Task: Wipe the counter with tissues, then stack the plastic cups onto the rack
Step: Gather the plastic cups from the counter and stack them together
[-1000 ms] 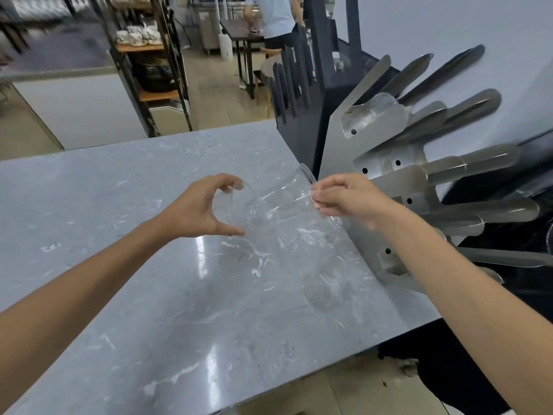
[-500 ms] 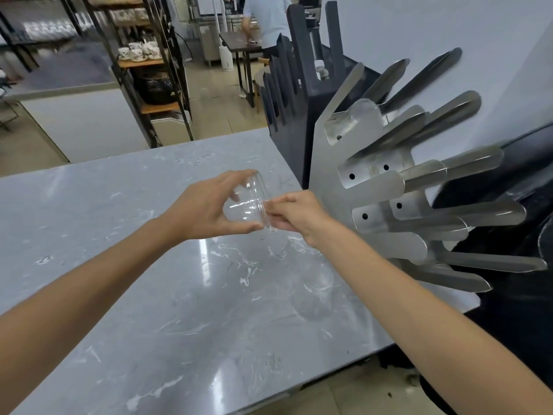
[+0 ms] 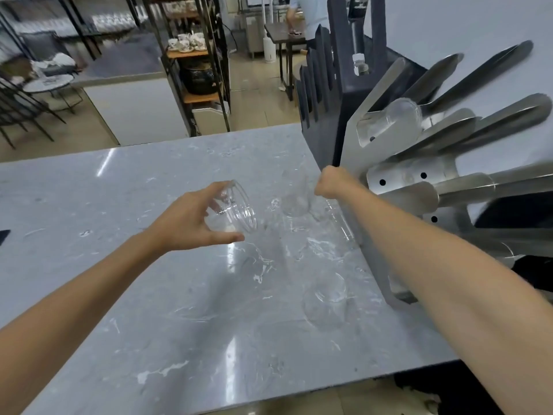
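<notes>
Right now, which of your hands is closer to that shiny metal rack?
The right. My right hand is up against the metal rack's front edge, while my left hand holds a clear plastic cup over the counter, well apart from it.

1. A café or restaurant service area, not a home.
2. Near right on the grey marble tabletop [image 3: 149, 205] stands a steel cup rack [image 3: 419, 187] with many prongs.
3. Far back, metal shelving [image 3: 194, 55] holds teacups [image 3: 185, 43] and a dark pot [image 3: 200, 79].
4. Far left, a small round table [image 3: 48, 82] with chairs; a person [image 3: 308, 16] works at a far table.

The right hand [image 3: 332, 182] pulled one cup [image 3: 294, 196] (blurred) off the left hand's [image 3: 191, 220] stack [image 3: 235, 209].
</notes>
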